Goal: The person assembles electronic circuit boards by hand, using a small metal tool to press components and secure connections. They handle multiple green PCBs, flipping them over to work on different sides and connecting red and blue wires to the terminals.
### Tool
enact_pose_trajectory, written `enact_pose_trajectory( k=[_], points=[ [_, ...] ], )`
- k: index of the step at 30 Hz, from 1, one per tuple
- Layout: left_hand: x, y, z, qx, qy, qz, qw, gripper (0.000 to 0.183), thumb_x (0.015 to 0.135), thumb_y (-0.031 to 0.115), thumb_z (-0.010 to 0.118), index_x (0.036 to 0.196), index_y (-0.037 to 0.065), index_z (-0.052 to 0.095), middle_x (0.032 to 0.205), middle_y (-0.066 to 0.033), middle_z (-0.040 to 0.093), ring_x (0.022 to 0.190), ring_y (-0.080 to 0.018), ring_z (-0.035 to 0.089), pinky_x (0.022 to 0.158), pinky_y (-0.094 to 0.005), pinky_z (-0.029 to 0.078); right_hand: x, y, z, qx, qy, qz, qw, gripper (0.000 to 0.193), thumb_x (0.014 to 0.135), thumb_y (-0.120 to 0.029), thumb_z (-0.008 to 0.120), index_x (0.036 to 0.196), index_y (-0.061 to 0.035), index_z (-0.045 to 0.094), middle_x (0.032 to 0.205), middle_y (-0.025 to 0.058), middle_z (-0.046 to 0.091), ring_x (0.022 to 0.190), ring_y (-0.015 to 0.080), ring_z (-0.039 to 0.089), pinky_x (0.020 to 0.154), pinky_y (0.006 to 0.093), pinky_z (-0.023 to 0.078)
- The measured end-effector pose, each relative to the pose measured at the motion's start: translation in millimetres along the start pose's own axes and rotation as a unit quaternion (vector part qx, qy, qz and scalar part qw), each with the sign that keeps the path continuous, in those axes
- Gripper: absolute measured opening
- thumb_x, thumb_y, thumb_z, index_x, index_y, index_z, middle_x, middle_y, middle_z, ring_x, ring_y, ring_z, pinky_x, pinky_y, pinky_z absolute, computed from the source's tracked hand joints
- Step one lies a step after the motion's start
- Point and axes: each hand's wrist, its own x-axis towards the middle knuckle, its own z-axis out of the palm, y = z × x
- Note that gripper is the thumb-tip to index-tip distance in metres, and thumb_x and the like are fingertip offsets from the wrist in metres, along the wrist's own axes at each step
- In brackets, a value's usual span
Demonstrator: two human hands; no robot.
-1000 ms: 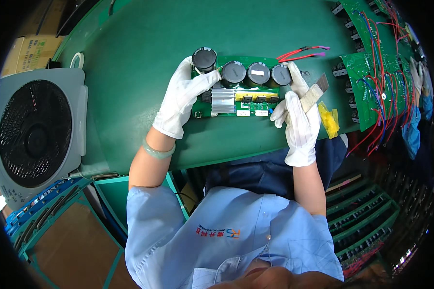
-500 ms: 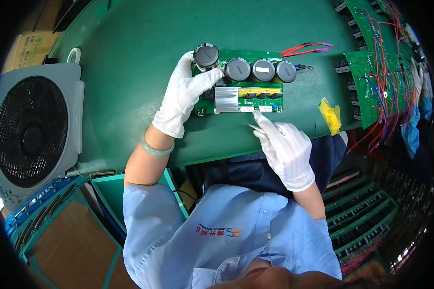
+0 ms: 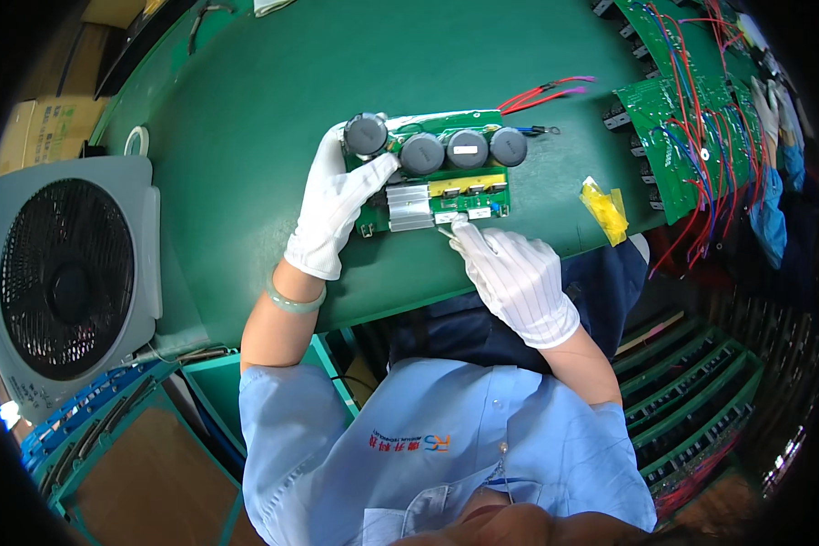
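A green circuit board point(image 3: 469, 121) is tilted up over the green bench, with several round black capacitors point(image 3: 422, 155) on it. Lower on the board are a silver heat sink point(image 3: 409, 207), a yellow strip point(image 3: 441, 187) and white connectors point(image 3: 480, 214). My left hand point(image 3: 329, 214), in a white glove, is closed around the board's left end, thumb beside the heat sink and fingers behind the leftmost capacitor. Also gloved, my right hand point(image 3: 520, 278) pinches a slim pale tool point(image 3: 446, 233); its kind is unclear. The right fingertips touch the board's near edge at the connectors.
Red leads point(image 3: 546, 96) trail off the board's far right. Yellow tape point(image 3: 604, 211) lies on the bench point(image 3: 237, 191). At right stand more wired boards point(image 3: 692, 164), with another person's gloved hand point(image 3: 766, 111) beyond. A grey fan point(image 3: 68, 273) occupies the left.
In the picture, the board and both hands sit further left and slightly lower, as the whole view has shifted. The right fingertips are nearer the connectors; the left grip stays.
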Motion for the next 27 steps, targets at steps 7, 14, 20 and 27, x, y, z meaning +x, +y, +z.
enact_pose_trajectory(
  k=[7,14,20,27],
  points=[
    [-3.3,-1.0,-1.0,-0.044,-0.013,-0.014,0.999,0.058,0.090,0.007,0.076,0.140,0.001,0.046,0.136,-0.0109,0.053,0.123,-0.0202,0.056,0.105,-0.0378,0.051,-2.2,3.9,3.6,-0.014,-0.008,-0.020,1.000,0.049,0.082,-0.016,0.074,0.129,-0.0053,0.065,0.084,0.0028,0.063,0.068,0.0164,0.063,0.057,0.0324,0.048],
    [-0.8,-10.3,-4.0,-0.011,-0.015,0.031,0.999,0.060,0.090,0.021,0.078,0.139,0.000,0.050,0.130,-0.0118,0.061,0.119,-0.0217,0.060,0.104,-0.0361,0.049,-1.2,5.2,4.2,-0.002,0.016,-0.033,0.999,0.040,0.087,-0.017,0.070,0.125,-0.0041,0.066,0.080,-0.0008,0.060,0.066,0.0125,0.061,0.054,0.0296,0.046],
    [-2.8,-9.3,-1.1,0.026,-0.010,0.036,0.999,0.061,0.092,0.025,0.077,0.142,0.001,0.051,0.129,-0.0079,0.061,0.114,-0.0184,0.060,0.103,-0.0343,0.047,-2.2,6.1,2.6,-0.028,0.019,-0.059,0.998,0.033,0.091,-0.022,0.064,0.120,-0.0050,0.067,0.074,-0.0015,0.054,0.059,0.0113,0.056,0.049,0.0291,0.042],
    [-2.4,-4.5,-0.5,0.015,-0.011,0.022,1.000,0.066,0.090,0.029,0.079,0.142,-0.001,0.051,0.128,-0.0076,0.061,0.115,-0.0196,0.059,0.103,-0.0350,0.047,-4.2,2.3,3.9,-0.027,0.084,-0.025,0.996,0.032,0.092,-0.022,0.064,0.118,-0.0047,0.068,0.075,-0.0011,0.052,0.060,0.0119,0.055,0.049,0.0296,0.042]
  ],
)
